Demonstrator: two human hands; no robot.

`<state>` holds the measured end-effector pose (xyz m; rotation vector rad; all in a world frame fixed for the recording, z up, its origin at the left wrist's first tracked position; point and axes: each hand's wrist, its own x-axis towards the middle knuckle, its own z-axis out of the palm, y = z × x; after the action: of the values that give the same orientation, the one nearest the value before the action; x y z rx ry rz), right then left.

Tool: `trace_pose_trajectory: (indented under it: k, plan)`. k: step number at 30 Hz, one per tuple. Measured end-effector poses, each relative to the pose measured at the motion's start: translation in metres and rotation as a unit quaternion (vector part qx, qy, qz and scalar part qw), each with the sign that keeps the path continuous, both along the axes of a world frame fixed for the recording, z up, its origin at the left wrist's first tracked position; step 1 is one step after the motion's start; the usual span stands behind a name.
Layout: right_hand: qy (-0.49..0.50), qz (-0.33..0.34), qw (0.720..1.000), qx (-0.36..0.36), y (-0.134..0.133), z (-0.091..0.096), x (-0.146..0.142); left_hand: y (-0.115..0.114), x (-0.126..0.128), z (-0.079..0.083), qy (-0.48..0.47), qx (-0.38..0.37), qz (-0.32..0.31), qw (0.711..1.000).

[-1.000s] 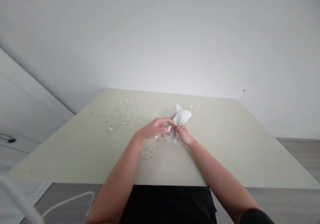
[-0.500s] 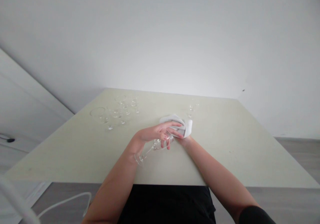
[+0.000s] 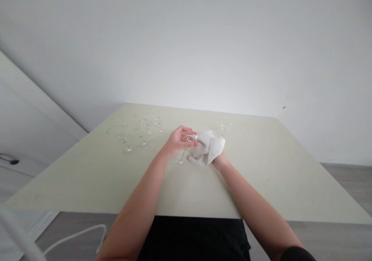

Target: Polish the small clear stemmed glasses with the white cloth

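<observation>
A clear stemmed glass (image 3: 190, 137) is tilted over the table, its bowl held between the thumb and fingers of my left hand (image 3: 176, 140). Its stem and foot slant down to the left, below that hand. My right hand (image 3: 221, 161) grips a bunched white cloth (image 3: 211, 144) from beneath, which lies against the rim end of the glass. The cloth covers most of the right fingers.
Several clear stemmed glasses (image 3: 142, 131) stand close together on the pale table (image 3: 261, 168) at the back left. Another stemmed glass (image 3: 223, 126) is farther back, just beyond the cloth. A white wall (image 3: 188, 51) rises behind the table.
The glass and my left hand have moved up and away from me, and the hand has turned so its thumb faces nearer. The cloth has opened out over the right hand.
</observation>
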<state>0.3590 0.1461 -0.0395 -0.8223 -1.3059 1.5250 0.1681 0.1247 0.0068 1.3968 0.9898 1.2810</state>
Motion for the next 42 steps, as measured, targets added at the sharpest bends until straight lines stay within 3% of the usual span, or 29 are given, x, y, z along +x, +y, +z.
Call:
trace_pose_trajectory:
  k: [3,5,10,12,15,18,21,23,25,27,29,31,33,35,37,39,42]
  plan:
    - [0.076,0.079,0.993,-0.048,-0.011,0.007,-0.006,-0.004,0.007,-0.001,0.134,0.090,-0.019,0.987]
    - [0.073,0.082,0.993,-0.039,-0.015,0.008,-0.009,-0.006,0.013,-0.004,0.219,0.153,-0.021,0.963]
    - [-0.008,-0.004,1.000,0.012,-0.011,-0.002,-0.011,-0.007,0.023,-0.015,0.316,0.184,0.028,0.930]
    - [-0.033,-0.052,0.998,-0.003,-0.007,-0.006,-0.010,-0.006,0.023,-0.016,0.357,0.231,0.055,0.904]
    - [0.018,-0.122,0.991,-0.054,0.001,-0.007,-0.009,-0.008,0.018,-0.011,0.392,0.269,0.083,0.876]
    - [0.053,-0.131,0.986,-0.090,0.005,-0.005,-0.005,-0.014,0.012,-0.005,0.400,0.220,0.112,0.883]
    - [-0.021,-0.096,0.993,-0.065,0.003,-0.001,0.003,-0.016,0.011,-0.003,0.316,0.166,0.121,0.926]
    - [-0.105,-0.064,0.992,0.011,0.000,0.002,0.009,-0.013,0.011,-0.003,0.220,0.089,0.120,0.964]
    - [-0.169,-0.028,0.979,0.114,-0.004,0.004,0.013,-0.006,0.011,-0.005,0.131,-0.028,0.123,0.983]
    - [-0.194,-0.005,0.961,0.198,-0.007,0.006,0.014,0.000,0.009,-0.007,0.074,-0.140,0.112,0.981]
    - [-0.190,-0.012,0.955,0.227,-0.009,0.008,0.013,0.004,0.007,-0.007,0.045,-0.183,0.099,0.977]
    - [-0.152,-0.031,0.971,0.180,-0.009,0.009,0.010,0.002,0.006,-0.005,0.053,-0.116,0.108,0.986]
    - [-0.088,-0.036,0.993,0.064,-0.009,0.011,0.009,-0.004,0.007,-0.002,0.098,0.052,0.134,0.985]
    - [-0.037,0.001,0.997,-0.067,-0.008,0.012,0.010,-0.011,0.008,0.000,0.172,0.223,0.117,0.952]
    - [-0.027,0.048,0.988,-0.142,-0.008,0.013,0.013,-0.015,0.009,-0.001,0.232,0.310,0.068,0.920]
    - [-0.044,0.053,0.990,-0.125,-0.008,0.015,0.015,-0.013,0.011,-0.006,0.236,0.303,0.064,0.921]
    - [-0.090,-0.004,0.995,0.035,-0.008,0.015,0.016,-0.003,0.015,-0.016,0.161,0.200,0.162,0.953]
